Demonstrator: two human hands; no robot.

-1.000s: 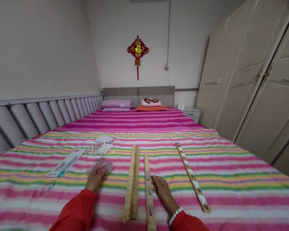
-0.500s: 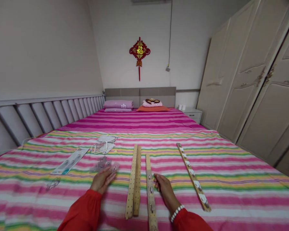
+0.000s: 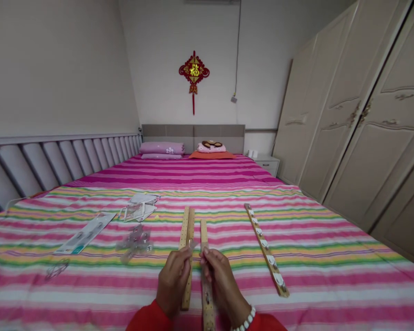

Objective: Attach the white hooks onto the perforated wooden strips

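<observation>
A small clear piece (image 3: 192,244) is pinched in the closed fingertips of the left hand (image 3: 173,281), just left of the single wooden strip (image 3: 203,233). The right hand (image 3: 222,280) is curled over that strip, beside the piece; its grip cannot be made out.

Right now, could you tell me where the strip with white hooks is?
Head view: the hook strip lies on the bed, right of the right hand and the bare strips.
</observation>
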